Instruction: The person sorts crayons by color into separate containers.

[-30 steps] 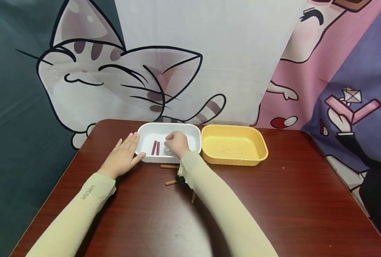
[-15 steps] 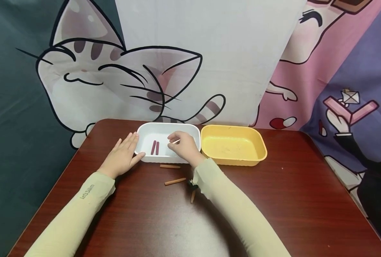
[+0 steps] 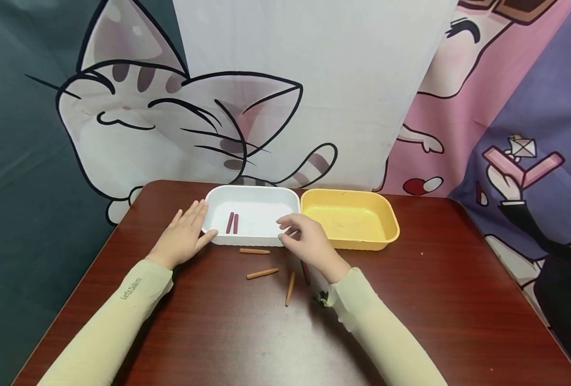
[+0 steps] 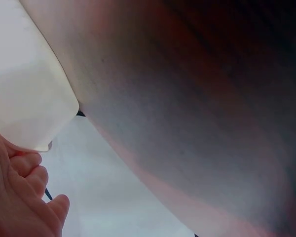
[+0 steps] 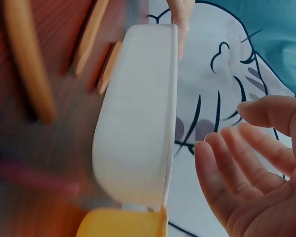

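While I watch from the head camera, I see a dark red-brown table (image 3: 435, 300) filling the lower half of the view, with a cartoon cat backdrop (image 3: 170, 118) hanging behind it. On the far side of the table stand two shallow trays side by side, their rims touching: a yellow tray (image 3: 391, 222) on the right and a white tray (image 3: 292, 201) on the left. Two purple sticks (image 3: 232, 222) lie close together inside the white tray, left of its middle.

My left hand (image 3: 184, 236) rests flat on the table with straight fingers, its thumb touching the white tray's near-left corner; it holds nothing. The left wrist view shows the same corner right above the fingers. My right hand (image 3: 309, 244) hovers over the table just in front of where the two trays meet, fingers loosely spread and relaxed, with nothing gripped; the right wrist view shows the open palm beside the white tray's wall.

On the bare table in front of the white tray lie three orange sticks, apart from one another: one (image 3: 254, 251) just beside the tray's front wall, one (image 3: 262, 273) nearer to me, and one (image 3: 290, 288) lying almost lengthwise toward me. A darker reddish stick (image 3: 306, 272) lies just beside that last one, partly under my right hand.
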`<state>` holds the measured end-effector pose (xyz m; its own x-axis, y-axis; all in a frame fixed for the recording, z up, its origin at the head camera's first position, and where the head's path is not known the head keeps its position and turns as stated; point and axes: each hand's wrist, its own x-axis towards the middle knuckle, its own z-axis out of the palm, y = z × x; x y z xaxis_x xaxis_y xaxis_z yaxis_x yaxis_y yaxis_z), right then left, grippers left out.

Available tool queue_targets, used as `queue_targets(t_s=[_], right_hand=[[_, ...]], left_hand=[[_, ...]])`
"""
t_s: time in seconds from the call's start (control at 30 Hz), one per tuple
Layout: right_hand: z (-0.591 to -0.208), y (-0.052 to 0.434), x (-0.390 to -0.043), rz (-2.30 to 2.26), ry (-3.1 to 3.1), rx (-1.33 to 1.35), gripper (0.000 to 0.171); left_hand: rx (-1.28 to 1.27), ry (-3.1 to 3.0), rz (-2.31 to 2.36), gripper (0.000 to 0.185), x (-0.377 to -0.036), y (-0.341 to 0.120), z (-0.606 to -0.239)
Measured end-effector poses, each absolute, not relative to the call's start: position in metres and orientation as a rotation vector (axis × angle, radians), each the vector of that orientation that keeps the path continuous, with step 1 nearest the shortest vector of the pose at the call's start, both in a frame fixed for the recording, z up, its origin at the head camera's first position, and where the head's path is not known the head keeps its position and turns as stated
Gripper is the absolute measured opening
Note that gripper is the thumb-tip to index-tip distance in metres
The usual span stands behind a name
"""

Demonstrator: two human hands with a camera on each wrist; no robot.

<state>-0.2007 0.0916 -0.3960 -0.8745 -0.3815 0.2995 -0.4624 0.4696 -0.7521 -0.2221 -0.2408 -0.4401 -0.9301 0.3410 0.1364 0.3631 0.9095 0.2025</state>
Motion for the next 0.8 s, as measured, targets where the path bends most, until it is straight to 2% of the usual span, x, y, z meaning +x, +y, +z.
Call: queue_targets(t_s=[0.43, 0.8], right_hand=[[-0.42, 0.129, -0.176, 1.338, -2.698, 0.664, 0.024], [-0.438, 0.128, -0.173, 1.217, -2.864, 0.325, 0.015]], left_hand=[[-0.546, -2.989, -0.321, 0.08, -0.225, -0.241, -0.443], [-0.539, -2.996, -0.332, 0.081, -0.224, -0.241, -0.442]])
